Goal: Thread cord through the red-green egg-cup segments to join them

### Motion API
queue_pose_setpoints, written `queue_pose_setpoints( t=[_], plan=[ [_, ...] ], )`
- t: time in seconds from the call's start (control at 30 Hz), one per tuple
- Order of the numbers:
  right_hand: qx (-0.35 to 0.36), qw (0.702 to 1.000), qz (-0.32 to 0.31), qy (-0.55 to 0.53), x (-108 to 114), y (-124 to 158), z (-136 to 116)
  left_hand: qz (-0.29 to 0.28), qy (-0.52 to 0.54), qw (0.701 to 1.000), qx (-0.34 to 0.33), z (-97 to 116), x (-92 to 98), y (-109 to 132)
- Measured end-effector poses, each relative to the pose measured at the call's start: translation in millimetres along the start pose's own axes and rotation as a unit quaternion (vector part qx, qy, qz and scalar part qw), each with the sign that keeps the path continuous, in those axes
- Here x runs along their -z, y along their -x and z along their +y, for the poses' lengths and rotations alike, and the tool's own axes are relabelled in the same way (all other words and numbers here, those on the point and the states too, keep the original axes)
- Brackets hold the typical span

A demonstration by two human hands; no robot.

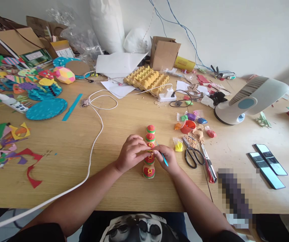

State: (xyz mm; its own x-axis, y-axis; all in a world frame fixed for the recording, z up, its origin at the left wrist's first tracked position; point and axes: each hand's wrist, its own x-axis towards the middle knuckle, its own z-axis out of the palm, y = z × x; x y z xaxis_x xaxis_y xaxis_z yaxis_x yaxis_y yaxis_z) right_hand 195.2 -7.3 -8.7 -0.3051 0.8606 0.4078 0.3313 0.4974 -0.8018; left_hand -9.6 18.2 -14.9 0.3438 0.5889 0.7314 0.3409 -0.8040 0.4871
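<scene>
A row of egg-carton cups [149, 171] covered in red clay, with green rims and yellow clay details, stands upright to me on the table. My left hand [133, 153] reaches over the row from the left, its thumb and fingertips pinched together above the middle cups. Opposite it, my right hand [166, 157] holds a thin blue modelling tool [164, 159] that slants across the fingers. The fingertips of both hands meet over the row, with a bit of yellow between them too small to make out. Parts of the middle cups are hidden by the fingers.
Right of my hands lie yellow clay [178, 146], black scissors [191, 156], a red cutter knife [209, 165] and an orange cup [188, 126]. A white fan [246, 101] stands farther back. A white cable [95, 141] crosses the table on the left, near paper scraps [34, 168].
</scene>
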Motion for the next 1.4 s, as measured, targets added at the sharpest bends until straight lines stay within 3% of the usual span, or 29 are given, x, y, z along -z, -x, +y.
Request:
queue_pose_setpoints(
  t=[0.8,1.0,1.2,1.4],
  plan=[
    [-0.002,1.0,0.013,-0.009,-1.6,0.5,-2.2,0.024,-0.009,1.0,-0.016,1.7,2.7,-2.3],
    [-0.015,0.999,0.024,-0.014,-2.3,0.7,-2.0,0.021,-0.01,1.0,0.017,1.2,1.0,-1.0],
    [-0.024,0.999,0.038,-0.016,-1.0,0.5,-1.5,0.03,-0.008,1.0,-0.004,2.2,2.8,-3.5],
    [-0.045,0.998,0.048,-0.022,-1.4,1.4,-0.6,0.026,-0.006,1.0,0.016,2.2,4.1,-4.0]
  ],
)
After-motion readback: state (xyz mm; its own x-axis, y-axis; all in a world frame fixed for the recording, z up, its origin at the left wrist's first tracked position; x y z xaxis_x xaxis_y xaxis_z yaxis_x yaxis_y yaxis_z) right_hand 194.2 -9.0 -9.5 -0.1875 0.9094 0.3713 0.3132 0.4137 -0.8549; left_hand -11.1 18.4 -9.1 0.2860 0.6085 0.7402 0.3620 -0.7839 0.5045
